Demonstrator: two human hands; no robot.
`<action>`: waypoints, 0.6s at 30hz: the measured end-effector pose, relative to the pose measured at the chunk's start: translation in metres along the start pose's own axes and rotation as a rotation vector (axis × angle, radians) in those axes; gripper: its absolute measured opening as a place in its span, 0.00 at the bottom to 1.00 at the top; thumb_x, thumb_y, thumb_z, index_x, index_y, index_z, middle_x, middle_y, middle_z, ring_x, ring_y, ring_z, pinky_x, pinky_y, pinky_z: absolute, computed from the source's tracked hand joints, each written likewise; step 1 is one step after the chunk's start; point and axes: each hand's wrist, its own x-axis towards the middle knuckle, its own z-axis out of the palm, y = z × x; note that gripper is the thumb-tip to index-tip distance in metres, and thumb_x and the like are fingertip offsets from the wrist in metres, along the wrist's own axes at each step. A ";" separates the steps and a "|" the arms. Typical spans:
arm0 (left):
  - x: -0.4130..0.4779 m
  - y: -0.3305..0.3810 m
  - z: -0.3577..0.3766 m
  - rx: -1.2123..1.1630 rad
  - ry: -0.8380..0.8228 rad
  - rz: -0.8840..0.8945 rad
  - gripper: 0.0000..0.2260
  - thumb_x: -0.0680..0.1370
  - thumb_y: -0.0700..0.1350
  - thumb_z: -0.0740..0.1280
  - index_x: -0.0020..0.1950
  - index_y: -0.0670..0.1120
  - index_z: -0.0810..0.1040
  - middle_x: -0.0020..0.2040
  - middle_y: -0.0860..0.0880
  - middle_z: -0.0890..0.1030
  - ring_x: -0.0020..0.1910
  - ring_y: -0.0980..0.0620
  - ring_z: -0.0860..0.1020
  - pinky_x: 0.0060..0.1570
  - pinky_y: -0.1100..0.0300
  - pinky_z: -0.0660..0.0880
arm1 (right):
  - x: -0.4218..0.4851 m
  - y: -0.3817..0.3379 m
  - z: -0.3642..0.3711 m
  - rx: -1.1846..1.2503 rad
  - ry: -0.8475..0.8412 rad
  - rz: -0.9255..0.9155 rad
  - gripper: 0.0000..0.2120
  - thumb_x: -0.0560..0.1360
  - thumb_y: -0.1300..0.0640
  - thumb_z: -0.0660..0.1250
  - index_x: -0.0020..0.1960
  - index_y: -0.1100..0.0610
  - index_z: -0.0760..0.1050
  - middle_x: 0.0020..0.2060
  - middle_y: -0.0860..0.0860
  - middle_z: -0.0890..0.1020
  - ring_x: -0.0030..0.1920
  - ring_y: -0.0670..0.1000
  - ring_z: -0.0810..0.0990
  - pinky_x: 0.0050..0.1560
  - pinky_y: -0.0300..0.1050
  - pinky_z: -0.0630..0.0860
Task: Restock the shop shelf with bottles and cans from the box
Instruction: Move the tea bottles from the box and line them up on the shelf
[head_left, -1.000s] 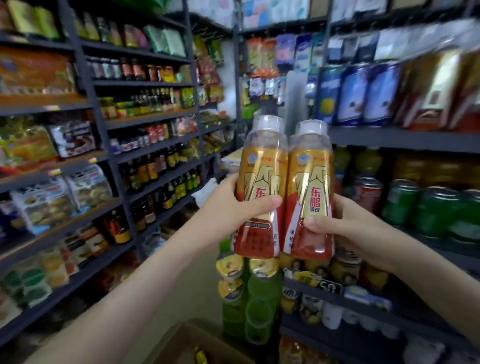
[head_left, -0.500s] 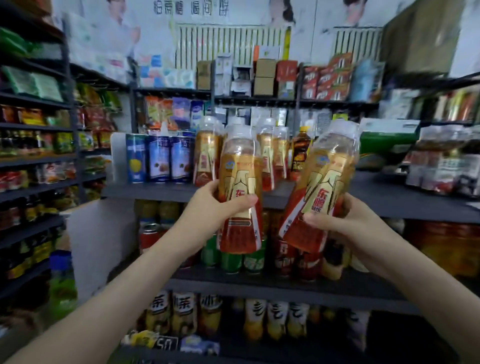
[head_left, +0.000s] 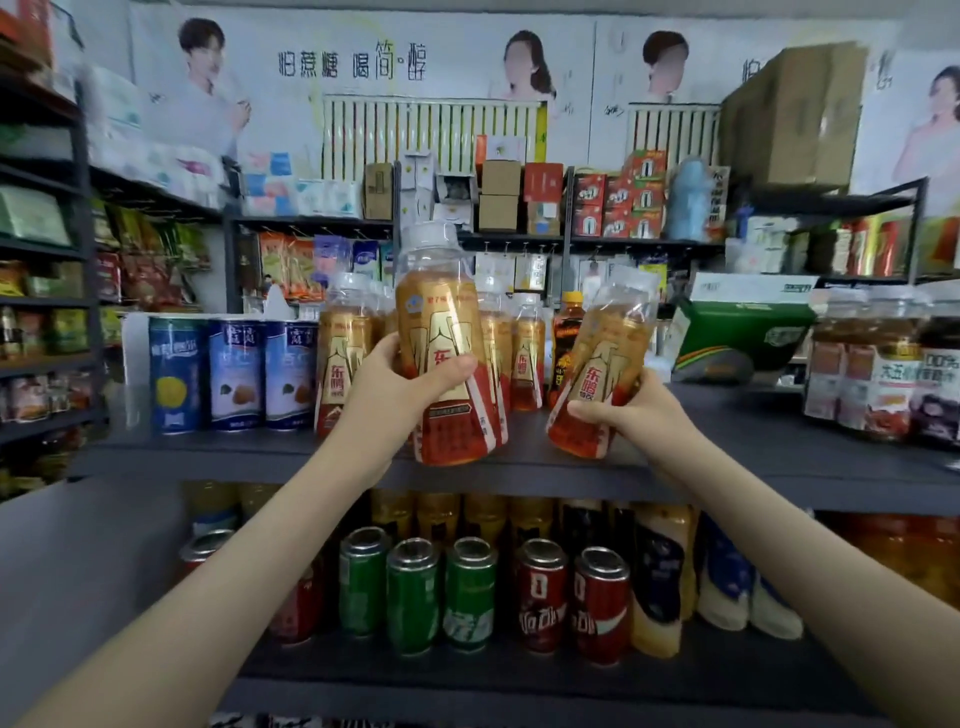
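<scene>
My left hand (head_left: 400, 384) grips an upright gold-and-red drink bottle (head_left: 441, 332) with a clear cap, held over the front edge of the dark shelf (head_left: 753, 441). My right hand (head_left: 628, 415) grips a second identical bottle (head_left: 605, 364), tilted to the right, its base just above the shelf board. Behind both, several matching gold-and-red bottles (head_left: 527, 353) stand in a cluster on the shelf. The box is out of view.
Three blue cans (head_left: 234, 374) stand left of the cluster and a dark bottle (head_left: 569, 338) right of it. Labelled jars (head_left: 878, 374) and a green-white carton (head_left: 743, 327) fill the right end. Green cans (head_left: 415, 592) and red cans (head_left: 571, 603) line the shelf below.
The view swung from the side aisle to face this shelf. Both hands carried the bottles up and forward to the shelf, and the right bottle tipped over to the right.
</scene>
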 end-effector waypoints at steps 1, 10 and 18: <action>0.007 -0.004 0.000 0.002 0.006 -0.003 0.28 0.63 0.54 0.75 0.61 0.50 0.73 0.49 0.56 0.82 0.46 0.60 0.82 0.46 0.59 0.78 | 0.015 0.005 0.004 -0.013 -0.027 0.031 0.35 0.61 0.55 0.81 0.63 0.55 0.68 0.55 0.50 0.80 0.55 0.51 0.80 0.58 0.53 0.77; 0.039 -0.022 -0.003 -0.009 0.011 -0.003 0.24 0.60 0.55 0.73 0.55 0.54 0.75 0.47 0.57 0.83 0.44 0.60 0.82 0.41 0.64 0.77 | 0.109 0.023 0.024 -0.085 -0.357 0.157 0.28 0.67 0.67 0.75 0.64 0.57 0.69 0.54 0.54 0.81 0.55 0.54 0.80 0.53 0.51 0.78; 0.043 -0.025 0.003 -0.005 0.057 0.003 0.29 0.59 0.56 0.74 0.59 0.52 0.76 0.50 0.55 0.84 0.47 0.59 0.83 0.44 0.61 0.77 | 0.153 0.047 0.044 -0.217 -0.346 0.116 0.30 0.67 0.62 0.76 0.65 0.57 0.67 0.57 0.52 0.79 0.59 0.53 0.77 0.62 0.53 0.74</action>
